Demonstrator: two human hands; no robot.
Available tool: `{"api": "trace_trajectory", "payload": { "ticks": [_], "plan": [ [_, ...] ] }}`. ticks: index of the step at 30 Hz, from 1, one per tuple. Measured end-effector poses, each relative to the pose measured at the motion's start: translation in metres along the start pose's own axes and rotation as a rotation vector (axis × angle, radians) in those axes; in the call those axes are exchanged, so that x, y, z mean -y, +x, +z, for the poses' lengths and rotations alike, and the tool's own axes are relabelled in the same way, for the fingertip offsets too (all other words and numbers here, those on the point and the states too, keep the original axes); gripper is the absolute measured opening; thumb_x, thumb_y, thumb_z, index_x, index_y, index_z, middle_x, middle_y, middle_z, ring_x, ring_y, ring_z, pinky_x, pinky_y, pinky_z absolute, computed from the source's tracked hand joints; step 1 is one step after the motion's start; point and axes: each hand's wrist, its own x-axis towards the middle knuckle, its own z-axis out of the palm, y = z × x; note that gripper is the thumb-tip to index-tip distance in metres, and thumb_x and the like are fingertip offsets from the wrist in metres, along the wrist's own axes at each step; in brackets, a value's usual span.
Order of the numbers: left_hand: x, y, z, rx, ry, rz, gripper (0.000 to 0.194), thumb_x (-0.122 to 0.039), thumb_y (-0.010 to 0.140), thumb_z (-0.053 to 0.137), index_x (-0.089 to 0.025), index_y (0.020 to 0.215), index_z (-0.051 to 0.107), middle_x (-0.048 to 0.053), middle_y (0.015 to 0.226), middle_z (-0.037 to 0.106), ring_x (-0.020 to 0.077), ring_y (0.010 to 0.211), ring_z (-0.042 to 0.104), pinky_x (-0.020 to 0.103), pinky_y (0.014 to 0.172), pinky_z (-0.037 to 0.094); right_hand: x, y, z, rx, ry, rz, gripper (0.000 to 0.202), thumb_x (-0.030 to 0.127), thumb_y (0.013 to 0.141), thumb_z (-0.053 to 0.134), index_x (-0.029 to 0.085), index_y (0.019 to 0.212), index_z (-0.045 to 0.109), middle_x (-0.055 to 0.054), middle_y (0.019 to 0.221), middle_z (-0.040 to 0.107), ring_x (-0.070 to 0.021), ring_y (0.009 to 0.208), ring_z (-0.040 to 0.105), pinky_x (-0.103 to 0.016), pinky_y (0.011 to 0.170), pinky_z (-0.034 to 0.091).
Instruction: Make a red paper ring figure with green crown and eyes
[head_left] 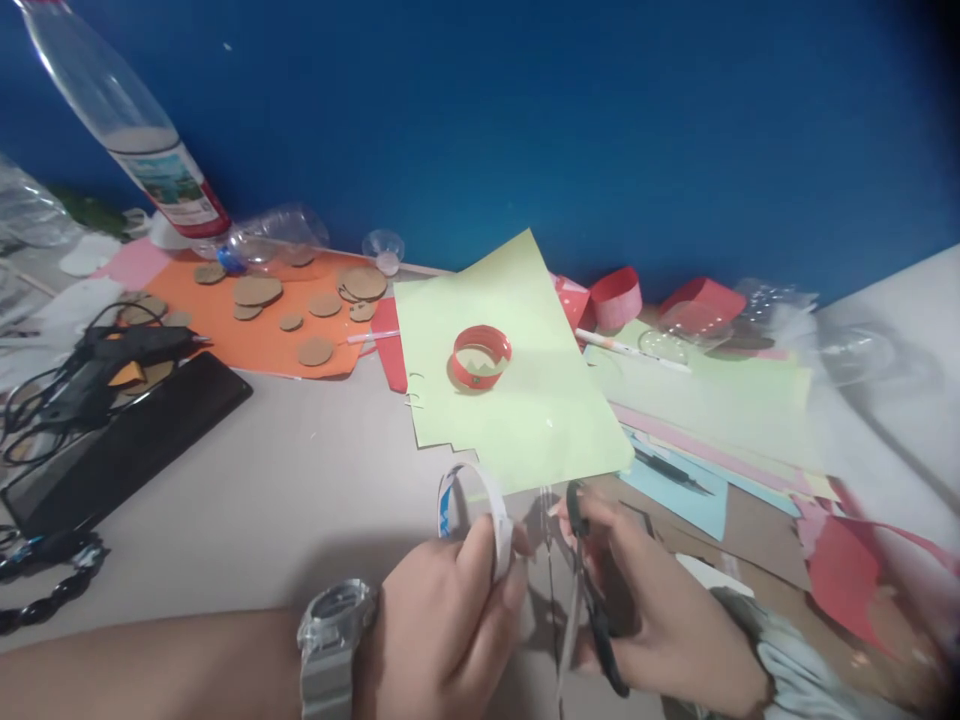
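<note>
Pinched between the thumb and fingers of my left hand (pixel 457 610) is a white strip loop (pixel 489 490) with blue marks on its inner side. A grey watch (pixel 337 620) is on that wrist. My right hand (pixel 660 600) is closed around scissors with black handles (pixel 600 635), close to the left hand's fingertips. The scissors are partly blurred. Beyond both hands, a red ring (pixel 482 357) stands on a light green paper sheet (pixel 525 430), apart from my fingers.
Cardboard discs (pixel 315 350) lie on orange paper (pixel 202 330) at left, near a clear bottle (pixel 172 180). A glue gun (pixel 142 345) and a black phone (pixel 135 450) are closer. At right are a craft knife (pixel 671 468), coloured papers (pixel 720 390) and red scraps (pixel 840 570).
</note>
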Motion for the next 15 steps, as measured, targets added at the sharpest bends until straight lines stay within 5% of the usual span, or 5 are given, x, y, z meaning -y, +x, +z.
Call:
{"api": "trace_trajectory", "payload": {
  "ticks": [6, 15],
  "plan": [
    [-0.002, 0.007, -0.006, 0.26, 0.328, 0.031, 0.013, -0.025, 0.098, 0.032, -0.023, 0.089, 0.042, 0.004, 0.079, 0.065, 0.0214, 0.06, 0.058, 0.031, 0.055, 0.036, 0.002, 0.004, -0.015, 0.126, -0.322, 0.005, 0.051, 0.027, 0.063, 0.074, 0.021, 0.107, 0.049, -0.007, 0.099, 0.056, -0.028, 0.087, 0.059, -0.037, 0.069, 0.048],
    [0.004, 0.002, -0.002, 0.183, 0.373, 0.122, 0.009, -0.017, 0.095, 0.037, -0.025, 0.09, 0.036, -0.001, 0.073, 0.06, 0.0196, 0.06, 0.053, 0.029, 0.057, 0.038, -0.004, -0.001, -0.015, 0.095, -0.474, -0.12, 0.049, 0.038, 0.07, 0.076, 0.018, 0.106, 0.051, -0.01, 0.102, 0.059, -0.0281, 0.089, 0.059, -0.035, 0.069, 0.044]
  ]
}}
